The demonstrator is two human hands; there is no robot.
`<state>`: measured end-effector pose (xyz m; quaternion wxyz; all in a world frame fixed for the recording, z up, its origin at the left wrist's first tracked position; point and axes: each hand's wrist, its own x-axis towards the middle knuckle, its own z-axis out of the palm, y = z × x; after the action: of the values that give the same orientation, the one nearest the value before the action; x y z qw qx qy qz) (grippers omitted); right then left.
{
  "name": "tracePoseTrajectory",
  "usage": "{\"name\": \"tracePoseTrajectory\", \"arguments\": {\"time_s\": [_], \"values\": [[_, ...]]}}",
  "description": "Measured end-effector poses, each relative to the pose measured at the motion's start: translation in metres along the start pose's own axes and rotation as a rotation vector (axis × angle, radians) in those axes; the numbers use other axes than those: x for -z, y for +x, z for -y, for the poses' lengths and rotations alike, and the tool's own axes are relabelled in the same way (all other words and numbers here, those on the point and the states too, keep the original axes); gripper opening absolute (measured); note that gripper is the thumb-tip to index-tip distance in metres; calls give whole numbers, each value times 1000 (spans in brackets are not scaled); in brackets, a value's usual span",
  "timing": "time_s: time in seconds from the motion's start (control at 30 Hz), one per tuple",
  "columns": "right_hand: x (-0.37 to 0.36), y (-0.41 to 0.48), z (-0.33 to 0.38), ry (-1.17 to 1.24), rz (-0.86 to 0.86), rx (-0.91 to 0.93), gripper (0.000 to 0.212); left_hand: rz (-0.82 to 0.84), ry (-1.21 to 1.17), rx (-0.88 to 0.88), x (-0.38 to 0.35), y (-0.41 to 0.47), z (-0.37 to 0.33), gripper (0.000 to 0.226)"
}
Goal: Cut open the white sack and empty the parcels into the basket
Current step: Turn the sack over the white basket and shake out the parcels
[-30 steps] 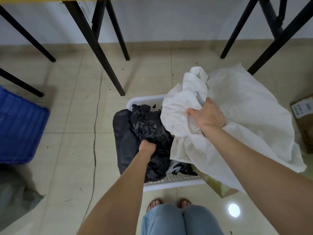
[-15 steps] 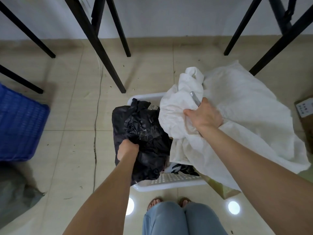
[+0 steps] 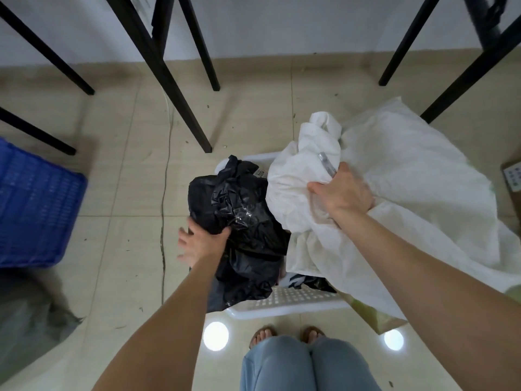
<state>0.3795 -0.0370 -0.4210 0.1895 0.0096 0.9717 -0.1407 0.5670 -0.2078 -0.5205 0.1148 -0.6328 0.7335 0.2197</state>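
The white sack [image 3: 400, 176] lies crumpled over the right side of the white perforated basket [image 3: 284, 301] on the floor. My right hand [image 3: 342, 193] grips a bunch of the sack's fabric together with a thin metal blade [image 3: 326, 164] that sticks out above the fingers. Black plastic parcels [image 3: 239, 218] fill the basket's left half and bulge over its left rim. My left hand [image 3: 198, 242] rests with fingers spread against the lower left edge of the top black parcel, thumb pressed on it. Another black and white parcel [image 3: 298, 280] peeks out under the sack.
Black table legs [image 3: 169, 80] stand on the tiled floor beyond the basket. A blue crate [image 3: 33, 207] sits at the left, a grey bag [image 3: 25, 328] below it. A cardboard box [image 3: 511, 176] is at the right edge. My feet [image 3: 287, 335] are just behind the basket.
My left hand has slid left and outward along the black parcel, from a closed grip on it to spread fingers at its edge. My right hand keeps its hold on the sack.
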Motion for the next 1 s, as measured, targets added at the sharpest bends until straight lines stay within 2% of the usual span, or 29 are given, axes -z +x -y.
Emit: {"name": "tracePoseTrajectory", "arguments": {"time_s": [0.07,0.1,0.13,0.2,0.27,0.33,0.4,0.47,0.57,0.63,0.73,0.83,0.93,1.0], "values": [[-4,1,-1,0,2,2,48,238,-309,187,-9,14,2,102],[-6,1,0,0,2,7,48,337,-412,193,-11,13,1,90],[-6,1,0,-1,0,11,48,389,-399,149,-13,11,-1,72],[-6,0,2,1,-3,18,48,302,-186,27,-12,2,-5,45],[-7,1,3,4,-2,16,48,123,37,-74,-14,-11,-11,34],[-8,2,5,2,-1,14,48,88,74,-184,-21,-29,-25,30],[-10,5,6,-1,1,15,49,183,110,-254,-36,-37,-37,35],[-14,9,5,-4,-3,19,49,349,132,-270,-59,-29,-40,50],[-20,14,3,9,-15,33,50,598,140,-184,-82,-10,-36,50],[-17,11,5,11,3,34,49,563,89,-132,-70,-12,-40,48],[5,-1,9,58,41,30,41,278,-160,-61,-20,-32,-58,44],[43,-20,11,166,110,14,34,187,-396,-161,42,-63,-90,49],[91,-41,14,306,179,-14,34,387,-468,-233,94,-95,-118,67],[125,-57,15,356,201,-29,34,533,-535,-187,125,-114,-128,71]]}}
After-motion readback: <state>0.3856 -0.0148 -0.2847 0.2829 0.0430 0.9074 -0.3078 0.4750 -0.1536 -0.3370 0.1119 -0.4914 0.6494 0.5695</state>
